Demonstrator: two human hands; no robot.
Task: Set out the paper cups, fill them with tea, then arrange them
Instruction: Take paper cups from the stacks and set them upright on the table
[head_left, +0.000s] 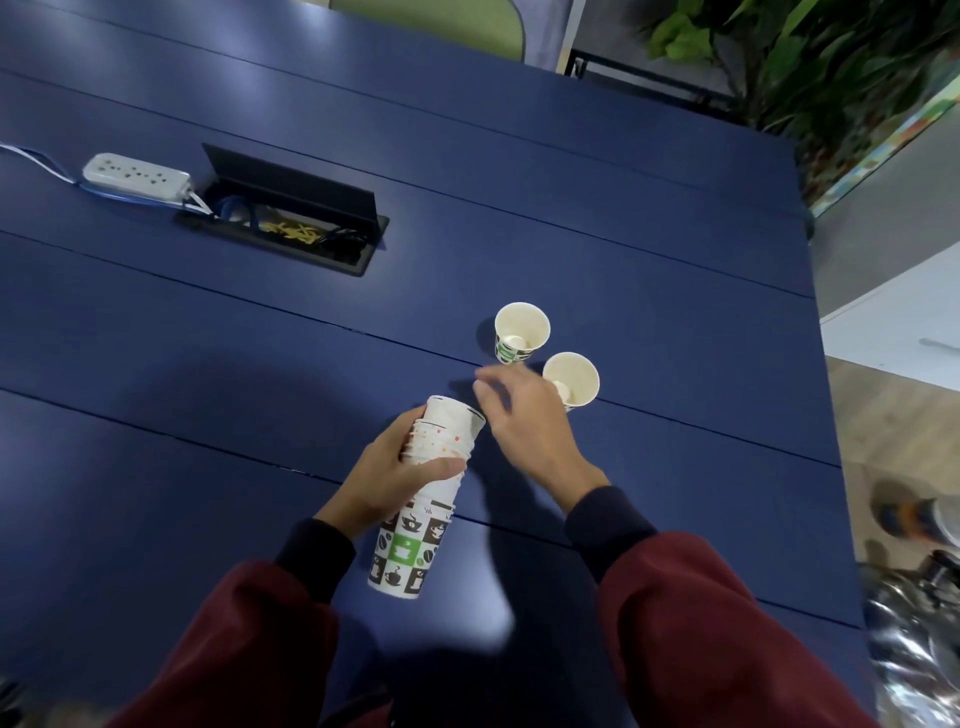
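At the far left of the blue counter (208, 415) lie a power strip (135, 176) and an open cable hatch (291, 223). Nearer the middle, the left grip (389, 480) is curled round a tilted stack of paper cups (410, 545). The right grip (524, 415), blurred, has loose fingers that hold nothing and hovers just beside the stack's top. To its right, two cups (522, 330) stand upright and close together, with no tea in them. Setting out seems only just begun; filling and arranging are all left.
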